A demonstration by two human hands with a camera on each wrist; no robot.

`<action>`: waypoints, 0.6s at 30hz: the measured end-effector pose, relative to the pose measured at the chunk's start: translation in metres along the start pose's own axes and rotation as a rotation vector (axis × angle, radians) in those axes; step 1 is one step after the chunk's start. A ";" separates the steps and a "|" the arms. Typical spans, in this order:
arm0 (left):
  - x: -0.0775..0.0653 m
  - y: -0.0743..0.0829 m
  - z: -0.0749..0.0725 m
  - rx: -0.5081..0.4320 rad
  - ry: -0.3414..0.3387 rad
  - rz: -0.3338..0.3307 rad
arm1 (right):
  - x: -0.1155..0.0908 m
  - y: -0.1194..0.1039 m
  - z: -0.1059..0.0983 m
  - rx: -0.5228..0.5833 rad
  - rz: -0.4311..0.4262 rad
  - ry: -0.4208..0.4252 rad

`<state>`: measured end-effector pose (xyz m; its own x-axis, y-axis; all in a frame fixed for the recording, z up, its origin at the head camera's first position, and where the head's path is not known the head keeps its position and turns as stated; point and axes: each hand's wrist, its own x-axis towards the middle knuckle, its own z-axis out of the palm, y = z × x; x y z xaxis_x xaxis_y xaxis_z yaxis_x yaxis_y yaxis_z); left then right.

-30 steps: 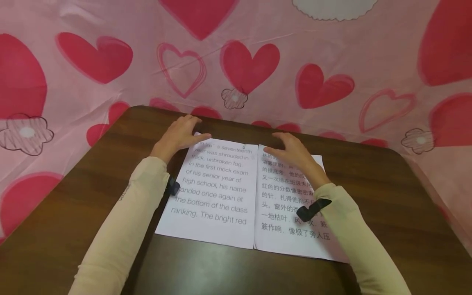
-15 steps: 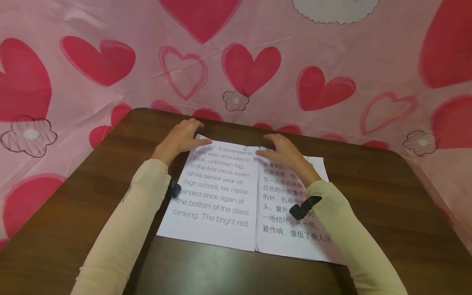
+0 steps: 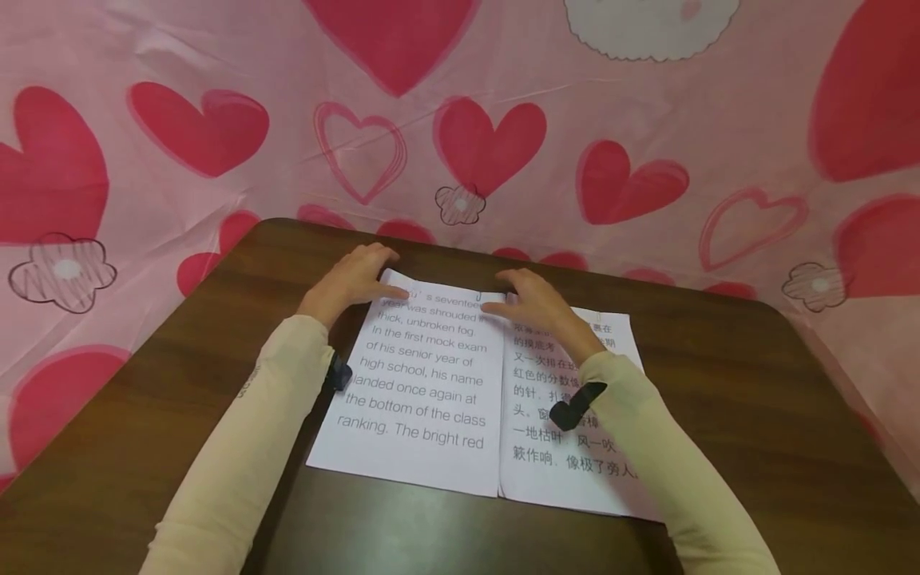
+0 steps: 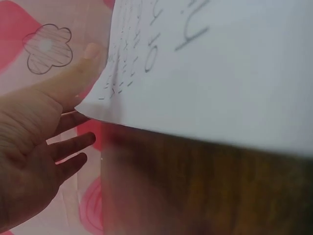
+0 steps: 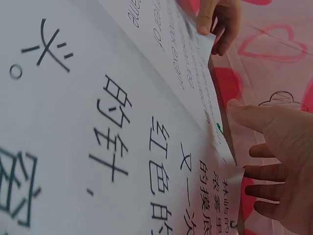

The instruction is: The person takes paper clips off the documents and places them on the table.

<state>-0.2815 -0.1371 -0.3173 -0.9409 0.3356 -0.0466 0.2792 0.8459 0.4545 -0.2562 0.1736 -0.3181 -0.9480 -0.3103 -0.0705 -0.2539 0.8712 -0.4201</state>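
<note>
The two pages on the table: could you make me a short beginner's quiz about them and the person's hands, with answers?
1. True or false: the right hand is curled into a tight fist.
2. Which hand is by the far outer corner of the left page?
A) the right hand
B) the left hand
C) neither hand
3. Fill in the blank: the last printed line on the left page reads "ranking. The bright ____".

Key:
1. False; its fingers are spread apart.
2. B
3. red
</note>
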 end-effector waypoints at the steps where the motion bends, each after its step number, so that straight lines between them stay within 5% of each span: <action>1: 0.000 -0.001 0.001 0.002 0.000 0.002 | 0.001 -0.002 0.001 -0.005 -0.003 -0.001; 18: -0.004 -0.004 0.003 -0.047 -0.024 -0.021 | 0.007 -0.011 0.012 -0.088 -0.020 -0.022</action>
<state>-0.2782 -0.1407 -0.3214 -0.9414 0.3283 -0.0778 0.2496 0.8327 0.4943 -0.2575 0.1576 -0.3245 -0.9384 -0.3354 -0.0829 -0.2897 0.8945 -0.3406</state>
